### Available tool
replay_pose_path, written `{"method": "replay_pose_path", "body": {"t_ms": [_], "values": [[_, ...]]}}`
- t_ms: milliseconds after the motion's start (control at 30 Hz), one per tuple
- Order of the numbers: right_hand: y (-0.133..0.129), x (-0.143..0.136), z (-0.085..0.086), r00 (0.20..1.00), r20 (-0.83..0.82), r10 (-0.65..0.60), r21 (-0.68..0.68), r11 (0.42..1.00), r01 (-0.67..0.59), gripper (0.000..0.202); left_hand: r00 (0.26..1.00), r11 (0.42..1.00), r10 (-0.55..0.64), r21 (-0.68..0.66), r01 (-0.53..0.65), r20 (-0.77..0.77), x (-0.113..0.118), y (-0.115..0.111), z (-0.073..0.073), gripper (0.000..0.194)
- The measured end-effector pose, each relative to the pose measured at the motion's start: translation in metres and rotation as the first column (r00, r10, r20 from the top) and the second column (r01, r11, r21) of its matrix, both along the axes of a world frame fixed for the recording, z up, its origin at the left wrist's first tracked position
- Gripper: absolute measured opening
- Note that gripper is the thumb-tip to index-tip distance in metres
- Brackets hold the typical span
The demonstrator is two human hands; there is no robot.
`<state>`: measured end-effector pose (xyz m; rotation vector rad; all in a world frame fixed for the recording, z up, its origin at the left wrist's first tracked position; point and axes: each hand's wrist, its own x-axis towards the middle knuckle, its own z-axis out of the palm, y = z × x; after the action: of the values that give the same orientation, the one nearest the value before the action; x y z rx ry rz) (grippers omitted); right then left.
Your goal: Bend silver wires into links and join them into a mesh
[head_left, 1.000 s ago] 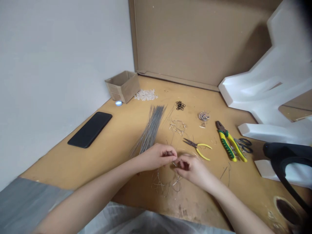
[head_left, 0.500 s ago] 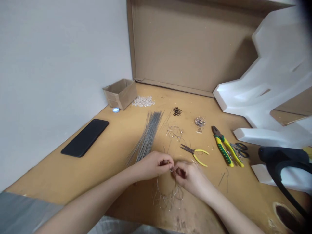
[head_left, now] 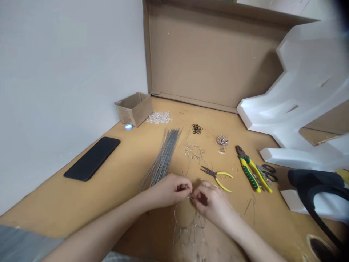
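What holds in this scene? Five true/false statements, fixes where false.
1. The left hand and the right hand are close together at the looped wire. True.
2. The phone lies right of the straight wire bundle. False: the phone lies left of it.
3. The small pliers lie with handles spread. True.
4. The scissors stand in the cardboard box. False: the scissors lie beside the green-and-yellow pliers.
5. The black rings lie farther from the hands than the small pliers. True.

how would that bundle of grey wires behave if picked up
The wire bundle would probably splay, since its near ends fan out and no tie shows. Its lengths look thin and mostly straight, so likely springy rather than floppy.
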<state>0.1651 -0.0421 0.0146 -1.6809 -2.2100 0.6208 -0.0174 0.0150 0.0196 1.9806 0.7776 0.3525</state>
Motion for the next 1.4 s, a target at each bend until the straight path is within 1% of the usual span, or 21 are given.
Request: {"method": "replay_pose_path", "body": {"t_ms": [200,367,500,667,967,1233,1400], "values": [[-0.0007,-0.0018,0.0015,1.000,0.000,-0.001,-0.017,1.000,0.001,0.010,1.000,1.000,0.023,0.000,-0.023,-0.006,0.0003,0.0000,0.0006,0.018],[0.0000,-0.0046,-0.0024,1.000,0.009,-0.005,-0.031,1.000,0.005,0.016,0.999,0.999,0.024,0.030,-0.023,-0.034,-0.0007,0.0000,-0.0003,0.017],[0.0000,-0.0053,-0.0053,1.000,-0.008,-0.020,-0.063,0.998,0.019,0.015,0.999,0.999,0.027,0.042,-0.025,-0.048,-0.0014,0.0002,0.0005,0.019],[0.0000,-0.0049,-0.0031,1.000,-0.017,-0.026,-0.083,0.996,0.024,0.012,0.997,0.998,0.047,0.054,-0.044,-0.056,-0.0008,0.0002,0.0026,0.021],[0.0001,-0.0095,-0.0039,0.998,0.042,-0.053,-0.011,0.999,0.053,0.012,0.998,0.997,0.045,0.068,-0.042,-0.047,-0.0013,-0.0008,0.0015,0.021],[-0.0008,-0.0082,-0.0053,0.995,0.085,-0.056,-0.008,0.998,0.056,0.008,0.998,0.998,0.046,0.046,-0.043,-0.050,-0.0016,-0.0006,0.0002,0.021],[-0.0015,-0.0077,-0.0031,0.994,0.099,-0.050,-0.005,0.999,0.050,0.009,0.997,0.997,0.041,0.063,-0.038,-0.059,-0.0014,-0.0004,0.0003,0.020]]}}
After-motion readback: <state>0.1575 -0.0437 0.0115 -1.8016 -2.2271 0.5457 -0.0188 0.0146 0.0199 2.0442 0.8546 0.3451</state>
